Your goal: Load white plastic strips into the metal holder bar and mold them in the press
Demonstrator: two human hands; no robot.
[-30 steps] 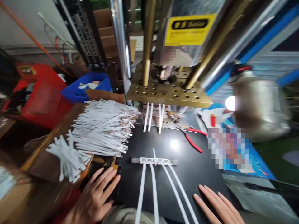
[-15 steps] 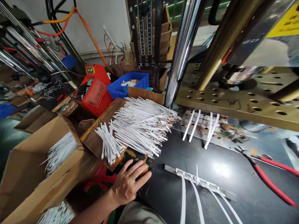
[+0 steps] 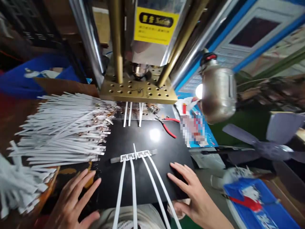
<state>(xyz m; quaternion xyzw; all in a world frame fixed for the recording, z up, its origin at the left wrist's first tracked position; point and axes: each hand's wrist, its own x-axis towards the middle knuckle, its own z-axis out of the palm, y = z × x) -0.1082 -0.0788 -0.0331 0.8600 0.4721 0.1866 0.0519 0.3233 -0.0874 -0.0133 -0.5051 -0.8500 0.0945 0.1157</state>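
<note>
Black tabletop (image 3: 119,136), cluttered workshop. From the bar (image 3: 130,156): press (image 3: 143,95) at twelve, pliers (image 3: 168,130) near one-thirty, heaped strips (image 3: 64,127) at ten. Left hand (image 3: 72,200) at eight, right hand (image 3: 193,186) at four: fingers spread, gripping nothing. Bar lies mid-table, long axis eight-thirty to two-thirty; straps (image 3: 133,190) trail towards six.

a white light (image 3: 199,91) glows ahead on your right; glare (image 3: 154,135) spots your black worktop (image 3: 176,152). further right, you have a grey fan (image 3: 264,147).
</note>
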